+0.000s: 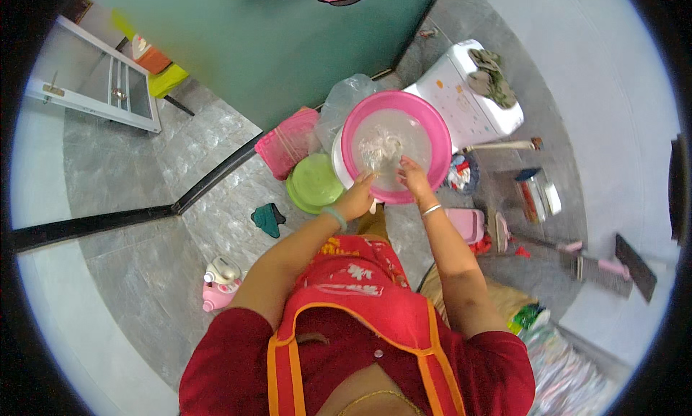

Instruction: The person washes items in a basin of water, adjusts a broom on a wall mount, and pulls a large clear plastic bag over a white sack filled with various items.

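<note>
A large pink plastic basin [440, 140] stands before me, holding cloudy water [416, 129]. A pale, whitish patch [381, 146] shows in the water; whether it is cloth or splashing, I cannot tell. My left hand [356, 199], with a pale green bangle at the wrist, is at the basin's near left rim, its fingertips over the inside. Its fingers are too blurred to show whether they hold anything. My right hand [413, 178], wearing a silver-coloured bangle, hangs over the near right side with fingers apart and nothing seen in them.
Left of the basin are a green basin [313, 183], a pink plastic basket [289, 143] and a clear plastic bag [346, 102]. A white washing machine [454, 94] bears a cloth [492, 78]. Bottles [220, 283] and a teal cloth [267, 220] lie on the tiled floor.
</note>
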The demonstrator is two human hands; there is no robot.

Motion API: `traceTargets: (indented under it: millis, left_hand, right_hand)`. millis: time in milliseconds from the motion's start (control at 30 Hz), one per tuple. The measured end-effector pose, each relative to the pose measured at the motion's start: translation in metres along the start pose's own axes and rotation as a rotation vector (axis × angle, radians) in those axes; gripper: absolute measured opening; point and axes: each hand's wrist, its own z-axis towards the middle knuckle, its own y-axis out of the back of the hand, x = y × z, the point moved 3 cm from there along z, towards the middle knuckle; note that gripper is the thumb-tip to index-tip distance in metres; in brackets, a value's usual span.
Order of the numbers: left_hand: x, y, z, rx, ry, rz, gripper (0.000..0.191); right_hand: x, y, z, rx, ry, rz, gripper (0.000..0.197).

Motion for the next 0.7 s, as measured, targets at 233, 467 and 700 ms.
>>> traceTargets:
  millis: [233,467,700]
  left_hand:
    - [0.024,-0.042,0.048,-0.045,0.298,0.009,0.057]
    - [0.095,-0.095,0.099,-0.071,0.226,0.247,0.066]
    - [0.116,-0.125,0.148,-0.387,0.490,-0.093,0.060]
  right_hand:
    - [-0.034,-0.002,0.116,0.121,0.221,-1.053,0.075]
    - [-0.050,0.018,0.166,0.230,0.109,-1.459,0.060]
    - [-0.094,0.042,0.227,0.367,0.149,-0.903,0.030]
